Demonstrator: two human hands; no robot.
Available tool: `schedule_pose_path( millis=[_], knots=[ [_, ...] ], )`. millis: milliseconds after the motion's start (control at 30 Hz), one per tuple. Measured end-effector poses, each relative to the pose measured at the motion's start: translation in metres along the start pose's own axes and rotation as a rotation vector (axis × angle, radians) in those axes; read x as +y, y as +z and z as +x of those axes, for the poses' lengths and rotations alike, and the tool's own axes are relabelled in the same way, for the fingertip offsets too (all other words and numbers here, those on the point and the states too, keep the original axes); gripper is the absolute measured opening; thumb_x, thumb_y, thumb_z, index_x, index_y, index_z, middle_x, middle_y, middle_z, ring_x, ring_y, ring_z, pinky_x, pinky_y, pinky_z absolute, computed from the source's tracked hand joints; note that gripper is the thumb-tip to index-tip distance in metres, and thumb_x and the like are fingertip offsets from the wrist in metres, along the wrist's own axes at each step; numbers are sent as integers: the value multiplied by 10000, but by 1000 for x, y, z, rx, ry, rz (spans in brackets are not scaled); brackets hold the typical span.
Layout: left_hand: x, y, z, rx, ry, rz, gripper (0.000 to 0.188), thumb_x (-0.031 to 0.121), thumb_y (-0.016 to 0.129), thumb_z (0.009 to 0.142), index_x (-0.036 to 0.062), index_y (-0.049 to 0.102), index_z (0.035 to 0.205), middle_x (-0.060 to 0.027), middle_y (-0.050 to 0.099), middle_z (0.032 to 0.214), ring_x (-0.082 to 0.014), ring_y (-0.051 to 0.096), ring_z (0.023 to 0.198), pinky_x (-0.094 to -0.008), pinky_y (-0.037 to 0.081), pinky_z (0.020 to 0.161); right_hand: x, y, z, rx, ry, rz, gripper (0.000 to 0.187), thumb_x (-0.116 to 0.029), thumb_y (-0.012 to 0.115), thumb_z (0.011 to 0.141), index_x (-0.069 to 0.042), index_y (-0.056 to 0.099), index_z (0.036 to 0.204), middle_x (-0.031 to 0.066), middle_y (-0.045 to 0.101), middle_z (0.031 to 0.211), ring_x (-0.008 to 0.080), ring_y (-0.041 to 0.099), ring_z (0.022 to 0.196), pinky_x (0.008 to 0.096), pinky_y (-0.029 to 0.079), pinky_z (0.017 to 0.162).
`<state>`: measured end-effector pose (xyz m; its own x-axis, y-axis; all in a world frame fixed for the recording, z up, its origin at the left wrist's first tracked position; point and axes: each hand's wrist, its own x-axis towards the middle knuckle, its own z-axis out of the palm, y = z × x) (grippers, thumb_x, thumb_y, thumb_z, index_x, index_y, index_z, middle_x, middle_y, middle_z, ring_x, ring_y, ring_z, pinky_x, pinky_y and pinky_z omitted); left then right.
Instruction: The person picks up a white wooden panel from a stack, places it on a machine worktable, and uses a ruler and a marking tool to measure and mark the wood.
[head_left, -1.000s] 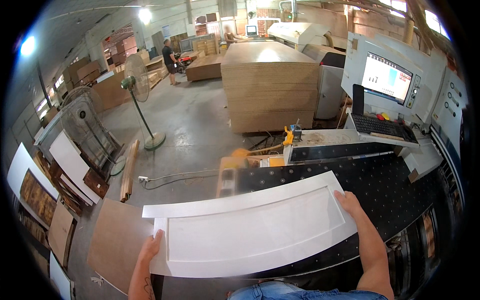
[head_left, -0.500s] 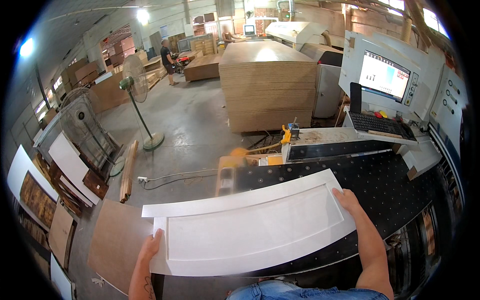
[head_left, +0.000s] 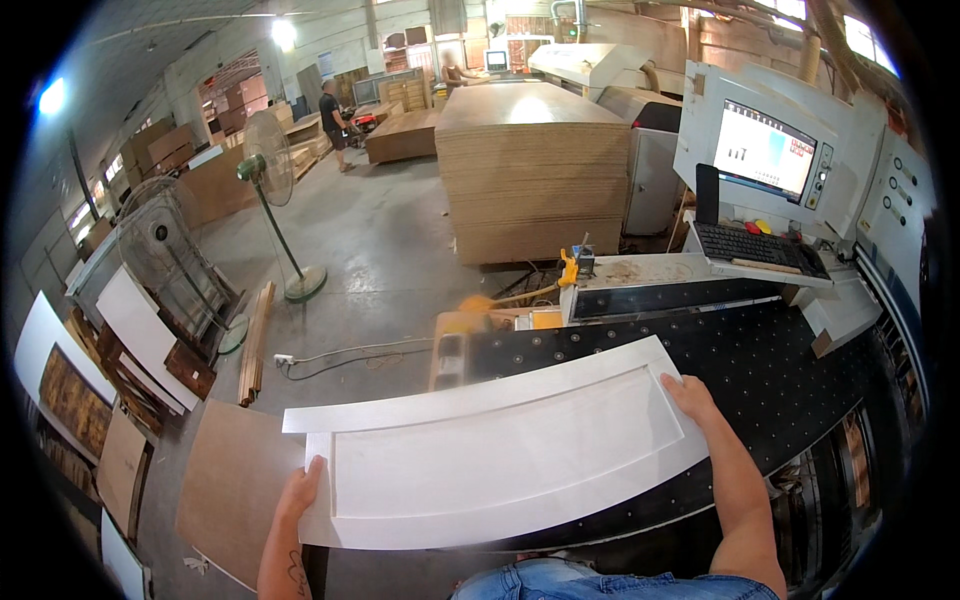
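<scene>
A long white cabinet door panel (head_left: 500, 460) with a recessed middle and a raised frame spans the space before me. Its left end is gripped by my left hand (head_left: 300, 486), thumb on the top face and the other fingers hidden beneath. At the opposite end, my right hand (head_left: 690, 396) is closed on the edge in the same way. Beneath the panel's right part lies a black machine table (head_left: 780, 390) dotted with small round studs. Whether the panel rests on that table or is held above it, I cannot tell.
Behind the table stands a tall stack of brown boards (head_left: 535, 190). A machine monitor (head_left: 768, 150) and black keyboard (head_left: 760, 248) are at the right. A green pedestal fan (head_left: 270, 190), leaning boards (head_left: 145, 330) and a brown sheet (head_left: 230, 480) are at the left. A person (head_left: 334, 122) stands far back.
Almost nothing differs. The panel and both my hands keep their places, and the view shifts very slightly.
</scene>
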<state>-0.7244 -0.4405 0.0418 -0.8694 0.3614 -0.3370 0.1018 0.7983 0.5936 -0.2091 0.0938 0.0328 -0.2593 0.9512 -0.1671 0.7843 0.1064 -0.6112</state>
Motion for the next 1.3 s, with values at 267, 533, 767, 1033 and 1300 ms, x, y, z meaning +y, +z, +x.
schedule_pose_path(
  millis=[267, 533, 767, 1033, 1300],
  knots=[
    [-5, 0, 3, 16, 18, 7, 803, 618, 477, 1016, -142, 671, 1187, -285, 718, 1132, -341, 685, 1107, -391, 500, 972, 2, 3, 3, -4, 2, 0, 730, -584, 617, 932, 80, 683, 1227, 327, 680, 1212, 431, 641, 1207, 454, 487, 1033],
    [-12, 3, 7, 24, 22, -15, 824, 636, 465, 1012, -142, 670, 1188, -285, 719, 1125, -344, 686, 1097, -398, 500, 970, 1, 1, 1, -5, -17, -11, 733, -590, 611, 932, 71, 677, 1242, 329, 676, 1217, 435, 641, 1205, 456, 487, 1034],
    [-17, 3, 12, -9, 6, -26, 824, 636, 464, 1016, -147, 671, 1175, -277, 724, 1097, -335, 690, 1063, -406, 506, 950, 12, 4, 8, -8, -36, 7, 736, -595, 605, 930, 69, 681, 1237, 328, 682, 1202, 435, 651, 1188, 462, 493, 1026],
    [-1, -2, -4, 6, -3, 1, 825, 629, 472, 1019, -157, 659, 1190, -279, 720, 1116, -335, 685, 1080, -393, 500, 958, -2, 0, 2, -35, 4, -6, 717, -580, 615, 924, 53, 680, 1255, 319, 687, 1203, 433, 654, 1188, 456, 496, 1022],
    [-14, 2, 7, 2, 10, -20, 847, 641, 476, 1008, -163, 645, 1215, -296, 705, 1160, -353, 675, 1124, -391, 490, 982, 2, 1, 3, -17, -10, 5, 745, -592, 618, 921, 71, 673, 1256, 325, 684, 1207, 431, 652, 1194, 450, 495, 1026]
  ],
)
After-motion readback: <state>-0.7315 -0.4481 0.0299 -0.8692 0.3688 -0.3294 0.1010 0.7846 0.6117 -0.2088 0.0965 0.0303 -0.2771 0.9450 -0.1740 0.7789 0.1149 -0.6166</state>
